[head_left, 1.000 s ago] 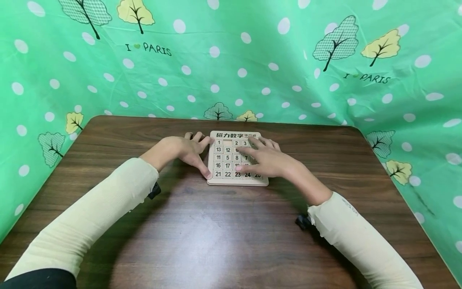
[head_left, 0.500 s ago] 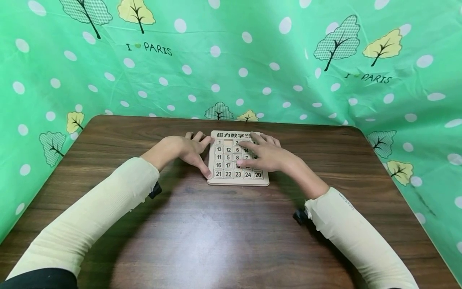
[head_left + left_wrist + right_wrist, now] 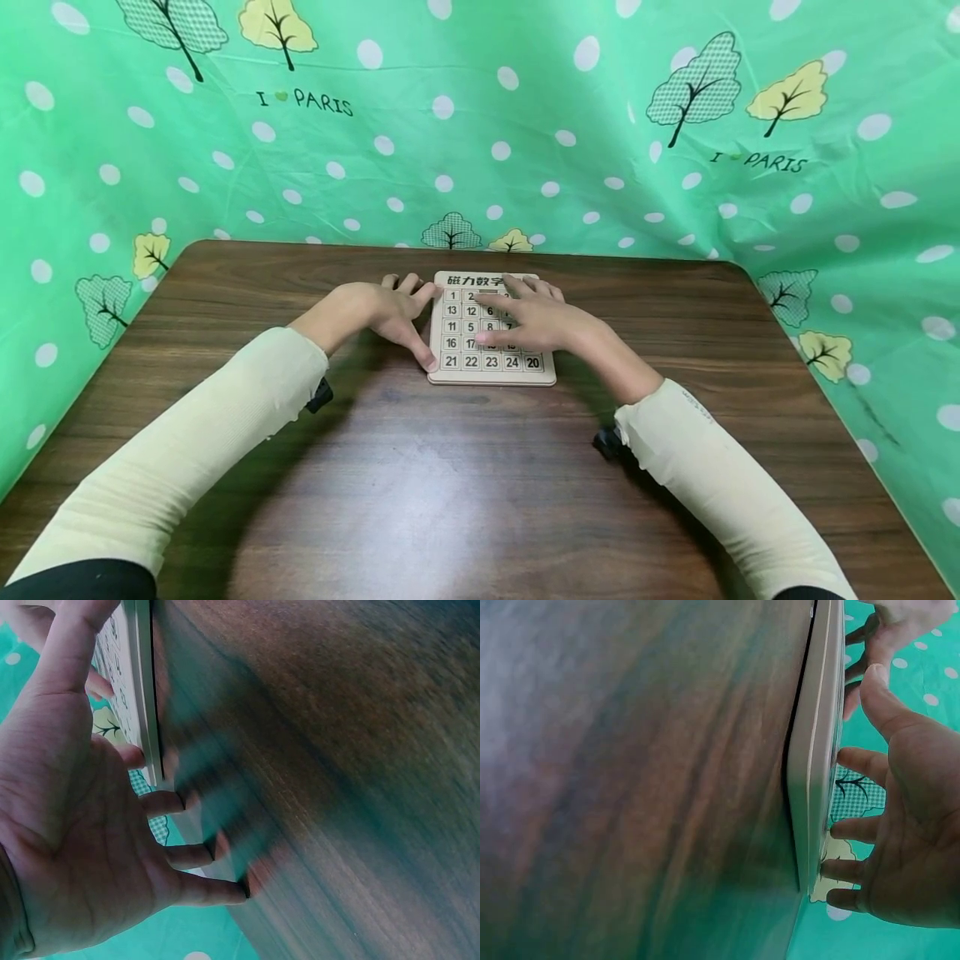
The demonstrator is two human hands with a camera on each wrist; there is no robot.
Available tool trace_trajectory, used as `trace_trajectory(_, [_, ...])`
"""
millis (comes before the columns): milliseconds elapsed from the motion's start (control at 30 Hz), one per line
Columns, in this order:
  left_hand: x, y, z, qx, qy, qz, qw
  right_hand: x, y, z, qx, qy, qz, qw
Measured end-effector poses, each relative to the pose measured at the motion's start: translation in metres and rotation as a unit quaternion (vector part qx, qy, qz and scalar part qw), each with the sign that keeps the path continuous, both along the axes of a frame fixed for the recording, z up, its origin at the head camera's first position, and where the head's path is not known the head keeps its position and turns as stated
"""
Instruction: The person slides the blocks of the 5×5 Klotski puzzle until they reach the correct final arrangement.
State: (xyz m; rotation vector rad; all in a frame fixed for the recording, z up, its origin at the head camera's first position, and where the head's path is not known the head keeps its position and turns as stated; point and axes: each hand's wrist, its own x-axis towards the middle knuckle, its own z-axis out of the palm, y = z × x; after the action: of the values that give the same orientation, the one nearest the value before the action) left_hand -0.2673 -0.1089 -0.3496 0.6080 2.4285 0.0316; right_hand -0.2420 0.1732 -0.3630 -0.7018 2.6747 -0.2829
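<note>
Both arms are in these long off-white sleeves, left one (image 3: 198, 446) and right one (image 3: 716, 471), stretchy-looking, kinda bunched and wrinkly along the forearm. The right cuff looks pretty ragged, and there's some faint dark lettering (image 3: 696, 405) near it, too small to read. Further up you get black fabric, a big patch on the left (image 3: 86, 579) and just a sliver on the right. Little black gadget (image 3: 320, 395) under the left cuff, another black one (image 3: 609, 443) under the right. Left hand (image 3: 392, 315) and right hand (image 3: 536, 320) are both gloveless.
</note>
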Motion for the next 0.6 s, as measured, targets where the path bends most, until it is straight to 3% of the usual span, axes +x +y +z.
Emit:
trace_trajectory(367, [0.0,0.003,0.001,-0.002,-0.004,0.0,1.0,0.009,0.038,0.002,-0.003,0.016,-0.026,0.9995])
trace_trajectory(600, [0.0,0.0,0.0,-0.003,-0.003,0.004,1.0,0.007,0.027,-0.002,0.001,0.013,-0.019,0.9997])
